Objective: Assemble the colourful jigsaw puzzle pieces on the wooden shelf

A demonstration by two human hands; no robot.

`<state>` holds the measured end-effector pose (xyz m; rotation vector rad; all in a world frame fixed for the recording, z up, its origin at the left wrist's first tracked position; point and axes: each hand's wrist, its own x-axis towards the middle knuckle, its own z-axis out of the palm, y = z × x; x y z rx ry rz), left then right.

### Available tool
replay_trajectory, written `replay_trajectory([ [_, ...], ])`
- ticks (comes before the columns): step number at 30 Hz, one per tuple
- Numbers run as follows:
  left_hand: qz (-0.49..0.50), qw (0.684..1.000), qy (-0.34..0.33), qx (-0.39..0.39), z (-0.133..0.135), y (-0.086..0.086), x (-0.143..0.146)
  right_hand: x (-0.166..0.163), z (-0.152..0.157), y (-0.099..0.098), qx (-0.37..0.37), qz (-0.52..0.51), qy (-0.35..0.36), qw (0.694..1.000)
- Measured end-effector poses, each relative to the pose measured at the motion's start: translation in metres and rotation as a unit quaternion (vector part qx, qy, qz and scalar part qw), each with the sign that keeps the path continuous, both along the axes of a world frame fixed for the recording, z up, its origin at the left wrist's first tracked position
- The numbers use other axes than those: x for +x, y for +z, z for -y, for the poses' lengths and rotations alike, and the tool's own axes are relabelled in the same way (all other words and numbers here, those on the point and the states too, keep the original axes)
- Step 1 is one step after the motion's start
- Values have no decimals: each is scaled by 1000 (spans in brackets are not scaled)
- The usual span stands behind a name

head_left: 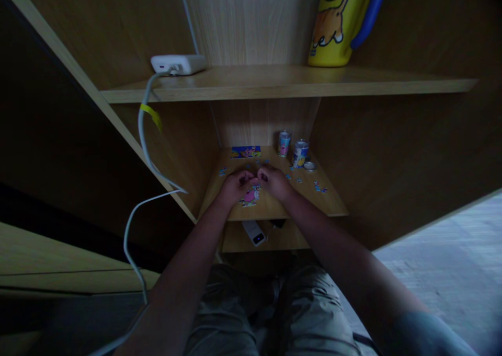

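My left hand [236,184] and my right hand [274,181] meet over a low wooden shelf [270,205], fingers curled and pinched together at the middle. What they pinch is too small and dark to name; it may be a jigsaw piece. Just below them lies a partly built patch of puzzle [250,196] with pink in it. Loose puzzle pieces [319,187] are scattered over the shelf. At the back of the shelf lies a colourful picture card [245,151].
Two small printed tins [292,148] and a round lid [309,165] stand at the shelf's back right. A white device [254,233] lies on the ledge below. Above, a white charger [178,63] with a hanging cable [143,136] and a yellow bag [339,21] sit on the upper shelf.
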<state>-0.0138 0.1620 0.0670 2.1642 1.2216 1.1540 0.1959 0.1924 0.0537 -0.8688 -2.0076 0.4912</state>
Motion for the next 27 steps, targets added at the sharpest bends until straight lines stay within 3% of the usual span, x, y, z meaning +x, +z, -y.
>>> replay_trajectory([
  [7,-46,998,21,28,4,2,1,7,-5,-1,-66,-99,-73,990],
  [13,-104,992,7,65,4,5,4,10,-15,-12,-135,-135,-44,981],
  [20,-129,989,1,74,5,3,3,12,-21,-13,-106,-159,-78,979],
  [27,-136,988,-4,77,4,5,1,11,-17,-8,-112,-117,-49,986],
])
